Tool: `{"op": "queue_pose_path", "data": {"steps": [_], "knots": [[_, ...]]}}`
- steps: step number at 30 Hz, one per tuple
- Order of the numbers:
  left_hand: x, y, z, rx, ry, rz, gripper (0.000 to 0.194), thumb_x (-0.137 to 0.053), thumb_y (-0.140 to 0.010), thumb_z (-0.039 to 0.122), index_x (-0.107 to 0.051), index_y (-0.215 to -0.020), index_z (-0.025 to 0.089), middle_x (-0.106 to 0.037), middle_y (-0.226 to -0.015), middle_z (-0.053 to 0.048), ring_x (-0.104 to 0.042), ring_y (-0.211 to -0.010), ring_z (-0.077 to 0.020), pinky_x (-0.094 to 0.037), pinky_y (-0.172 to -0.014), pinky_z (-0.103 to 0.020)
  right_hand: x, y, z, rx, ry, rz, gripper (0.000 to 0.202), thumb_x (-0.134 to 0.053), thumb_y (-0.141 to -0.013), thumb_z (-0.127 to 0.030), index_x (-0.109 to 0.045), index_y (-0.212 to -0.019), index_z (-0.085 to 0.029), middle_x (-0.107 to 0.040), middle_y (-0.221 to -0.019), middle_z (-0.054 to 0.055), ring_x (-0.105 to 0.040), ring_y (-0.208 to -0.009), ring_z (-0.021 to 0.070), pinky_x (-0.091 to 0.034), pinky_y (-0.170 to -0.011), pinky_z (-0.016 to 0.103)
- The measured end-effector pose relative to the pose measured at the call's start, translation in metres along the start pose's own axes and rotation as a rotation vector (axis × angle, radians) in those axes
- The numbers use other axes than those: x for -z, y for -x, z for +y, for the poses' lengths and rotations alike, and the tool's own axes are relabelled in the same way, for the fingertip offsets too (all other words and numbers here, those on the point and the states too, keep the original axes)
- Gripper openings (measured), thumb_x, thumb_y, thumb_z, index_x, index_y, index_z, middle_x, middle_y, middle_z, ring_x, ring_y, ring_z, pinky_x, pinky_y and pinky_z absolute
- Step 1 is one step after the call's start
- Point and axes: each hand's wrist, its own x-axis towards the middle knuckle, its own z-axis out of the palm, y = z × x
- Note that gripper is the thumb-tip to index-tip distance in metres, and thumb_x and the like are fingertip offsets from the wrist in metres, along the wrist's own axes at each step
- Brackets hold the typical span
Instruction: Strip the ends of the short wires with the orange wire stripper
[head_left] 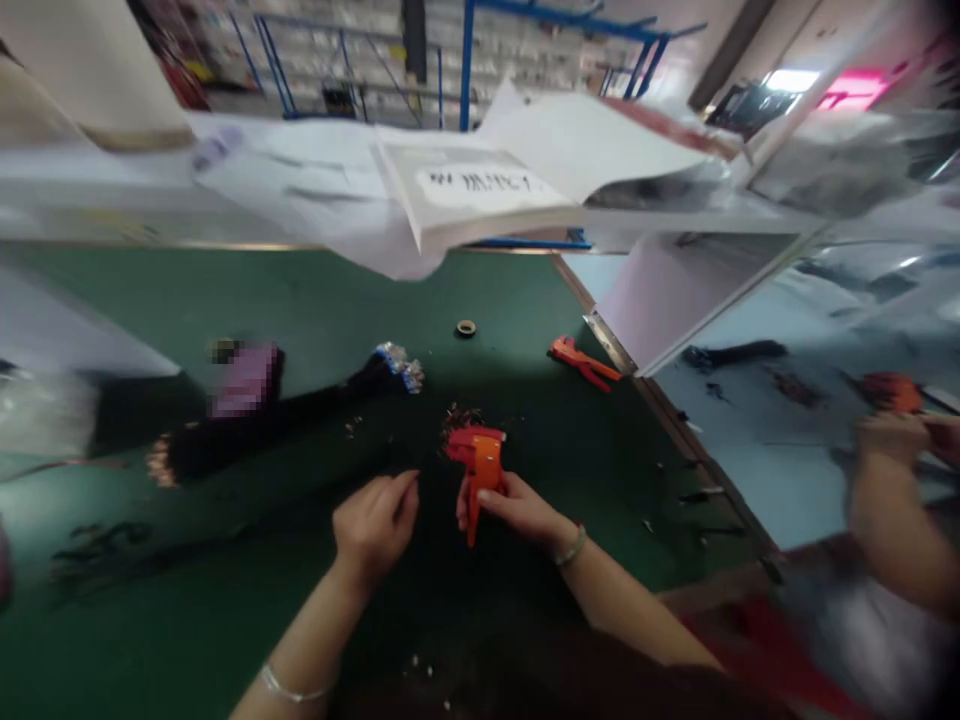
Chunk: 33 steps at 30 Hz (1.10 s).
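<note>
My right hand [521, 508] is wrapped round the handles of a red and orange wire stripper [487, 460], its head pointing up and away from me. My left hand [375, 530] is closed in a pinch to the left of the tool, apart from it. Something small and dark shows at its fingertips, too unclear to name. Just beyond the stripper's head is a small pile of dark and coppery scraps [463, 415]. A thick bundle of black cables [277, 420] lies to the left, with coppery ends at the left and blue and silvery ends at the right.
A second orange wire stripper [581, 362] and a small ring [466, 328] lie farther back on the green tabletop [315, 290]. A purplish object [246, 378] sits behind the cables. Papers [480, 185] overhang the shelf above. At right, a co-worker's hands [892, 435] hold an orange tool.
</note>
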Motion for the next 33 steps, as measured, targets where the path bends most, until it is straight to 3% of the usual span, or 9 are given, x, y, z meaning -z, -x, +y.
{"op": "queue_pose_path", "data": {"steps": [8,17,23,28,33], "knots": [[0.022,-0.007,0.0,0.059,0.094,-0.137,0.015,-0.066,-0.096,0.014,-0.076,-0.107,0.018,-0.077,-0.077,-0.001,-0.07,-0.06,-0.0125,-0.054,-0.063,-0.023,-0.017,0.005,0.007,-0.155,-0.252,-0.22,0.057,-0.08,-0.085,-0.06,-0.067,-0.107,-0.01,-0.073,-0.093,0.011,-0.074,-0.076,0.0196,-0.062,-0.077,0.037],[0.034,-0.023,0.014,0.206,0.302,-0.294,0.022,-0.06,-0.101,0.027,-0.078,-0.095,0.016,-0.081,-0.08,-0.003,-0.072,-0.059,-0.0113,-0.054,-0.058,-0.017,-0.007,0.005,0.013,-0.168,-0.262,-0.425,0.056,-0.074,-0.091,-0.057,-0.067,-0.114,-0.007,-0.074,-0.091,0.012,-0.074,-0.077,0.0204,-0.062,-0.077,0.036],[0.045,-0.034,0.021,0.345,0.429,-0.365,0.024,-0.062,-0.097,0.031,-0.079,-0.091,0.017,-0.08,-0.076,-0.002,-0.07,-0.055,-0.0108,-0.05,-0.051,-0.015,-0.005,0.004,0.011,-0.157,-0.258,-0.481,0.055,-0.071,-0.093,-0.059,-0.068,-0.113,-0.008,-0.073,-0.086,0.011,-0.074,-0.079,0.0213,-0.063,-0.077,0.038],[0.049,-0.037,0.025,0.372,0.398,-0.379,0.024,-0.064,-0.095,0.033,-0.079,-0.086,0.018,-0.078,-0.069,0.0,-0.063,-0.047,-0.0083,-0.045,-0.047,-0.015,-0.007,0.006,0.009,-0.162,-0.237,-0.435,0.054,-0.074,-0.09,-0.059,-0.068,-0.11,-0.009,-0.072,-0.083,0.009,-0.074,-0.079,0.0211,-0.063,-0.079,0.039],[0.051,-0.036,0.026,0.395,0.415,-0.385,0.024,-0.064,-0.094,0.034,-0.08,-0.086,0.018,-0.079,-0.072,-0.001,-0.066,-0.05,-0.0093,-0.047,-0.049,-0.015,-0.006,0.006,0.01,-0.166,-0.226,-0.442,0.049,-0.073,-0.093,-0.056,-0.067,-0.108,-0.009,-0.072,-0.082,0.009,-0.073,-0.077,0.0197,-0.062,-0.078,0.038]]}}
